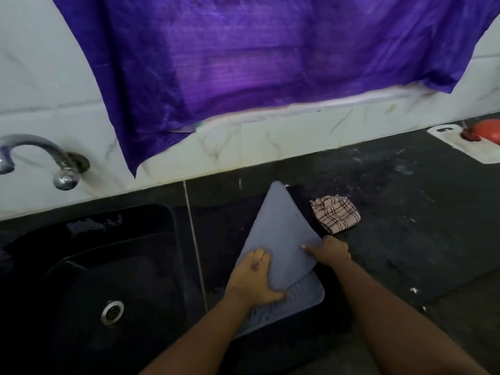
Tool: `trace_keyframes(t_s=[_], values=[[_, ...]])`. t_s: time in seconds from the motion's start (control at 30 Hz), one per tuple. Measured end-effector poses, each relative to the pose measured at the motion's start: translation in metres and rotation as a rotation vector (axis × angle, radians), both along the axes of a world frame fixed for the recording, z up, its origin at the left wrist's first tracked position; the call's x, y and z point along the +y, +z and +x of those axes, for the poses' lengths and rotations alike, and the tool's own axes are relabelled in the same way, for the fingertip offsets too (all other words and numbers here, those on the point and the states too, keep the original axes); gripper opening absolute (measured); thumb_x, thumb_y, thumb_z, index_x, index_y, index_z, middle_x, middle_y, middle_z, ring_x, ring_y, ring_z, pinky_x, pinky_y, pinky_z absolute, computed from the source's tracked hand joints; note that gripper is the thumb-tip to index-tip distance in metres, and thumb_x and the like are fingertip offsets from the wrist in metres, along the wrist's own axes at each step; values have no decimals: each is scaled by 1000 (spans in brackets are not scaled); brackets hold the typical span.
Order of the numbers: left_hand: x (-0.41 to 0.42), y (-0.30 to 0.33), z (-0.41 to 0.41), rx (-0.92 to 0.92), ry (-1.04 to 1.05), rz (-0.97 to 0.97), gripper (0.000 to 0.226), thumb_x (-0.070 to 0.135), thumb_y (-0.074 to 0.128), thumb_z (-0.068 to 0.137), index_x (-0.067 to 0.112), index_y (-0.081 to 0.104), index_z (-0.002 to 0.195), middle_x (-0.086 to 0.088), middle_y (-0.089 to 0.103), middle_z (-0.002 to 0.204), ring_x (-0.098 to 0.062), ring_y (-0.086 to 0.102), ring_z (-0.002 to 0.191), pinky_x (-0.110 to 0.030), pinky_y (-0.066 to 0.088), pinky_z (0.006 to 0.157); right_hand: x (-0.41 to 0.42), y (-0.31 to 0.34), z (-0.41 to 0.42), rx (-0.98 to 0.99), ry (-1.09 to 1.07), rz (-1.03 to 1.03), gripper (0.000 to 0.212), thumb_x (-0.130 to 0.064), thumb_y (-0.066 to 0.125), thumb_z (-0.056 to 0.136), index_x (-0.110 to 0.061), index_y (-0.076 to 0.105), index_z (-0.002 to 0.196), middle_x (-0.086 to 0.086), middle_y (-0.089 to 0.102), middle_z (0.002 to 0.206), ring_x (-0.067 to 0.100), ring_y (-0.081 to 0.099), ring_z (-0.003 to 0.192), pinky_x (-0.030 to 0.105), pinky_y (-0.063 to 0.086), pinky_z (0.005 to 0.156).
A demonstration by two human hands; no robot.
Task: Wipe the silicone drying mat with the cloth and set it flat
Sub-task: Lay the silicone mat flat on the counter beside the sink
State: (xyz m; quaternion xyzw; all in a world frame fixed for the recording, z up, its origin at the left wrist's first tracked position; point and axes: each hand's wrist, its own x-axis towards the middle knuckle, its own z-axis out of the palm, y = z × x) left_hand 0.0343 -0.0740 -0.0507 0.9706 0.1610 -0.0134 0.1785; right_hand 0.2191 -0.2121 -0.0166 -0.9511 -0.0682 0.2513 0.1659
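The grey-blue silicone drying mat (281, 234) lies folded over on the dark counter, its smooth underside up and its far corner lifted; a ridged part shows at the near edge. My left hand (254, 280) grips the fold's left edge, thumb on the ridged face. My right hand (328, 251) holds the right edge of the folded flap, forefinger laid on top. The checked cloth (335, 213) lies crumpled on the counter just right of the mat, untouched.
A black sink (89, 280) with a drain sits at the left under a chrome tap (40, 158). Purple fabric (257, 63) hangs over the tiled wall. A white cutting board (460, 144) with red items is at the far right.
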Motion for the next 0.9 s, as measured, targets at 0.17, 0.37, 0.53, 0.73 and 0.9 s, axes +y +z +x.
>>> trace_keyframes(t_s=[0.17, 0.37, 0.53, 0.73, 0.9], values=[[-13, 6, 2, -17, -16, 119, 60, 48, 51, 83, 13, 44, 132, -5, 47, 131, -23, 50, 110, -34, 46, 80, 23, 16, 0, 108, -81, 143, 49, -16, 65, 82, 4, 50, 124, 21, 59, 120, 34, 58, 110, 39, 52, 92], [-2, 40, -3, -145, 136, -82, 36, 21, 46, 94, 12, 52, 129, -15, 62, 113, -35, 61, 100, -39, 47, 75, 47, 76, -5, 354, -158, 449, 28, 6, 53, 83, 3, 52, 111, 17, 60, 93, 25, 63, 78, 30, 56, 58], [45, 68, -28, -375, 560, -48, 40, 29, 59, 85, 11, 51, 120, -15, 60, 117, -34, 59, 108, -39, 47, 81, 83, 122, -11, 831, -146, 1042, 52, -47, 63, 82, -10, 52, 117, 16, 66, 111, 30, 70, 96, 36, 57, 68], [67, 64, -48, -260, 531, 258, 94, 36, 62, 79, 12, 10, 154, -15, 15, 159, -36, 19, 145, -59, 11, 114, 74, 90, 17, 388, -268, 903, 19, -16, 49, 92, -9, 59, 108, 7, 61, 105, 20, 59, 94, 34, 50, 71], [53, 36, -36, -41, 412, 132, 85, 49, 47, 89, 16, 2, 154, -12, 10, 159, -32, 14, 145, -50, 9, 118, 19, 59, 41, -100, -225, 563, 18, -8, 53, 86, -5, 67, 98, 19, 66, 101, 32, 61, 97, 39, 48, 86]])
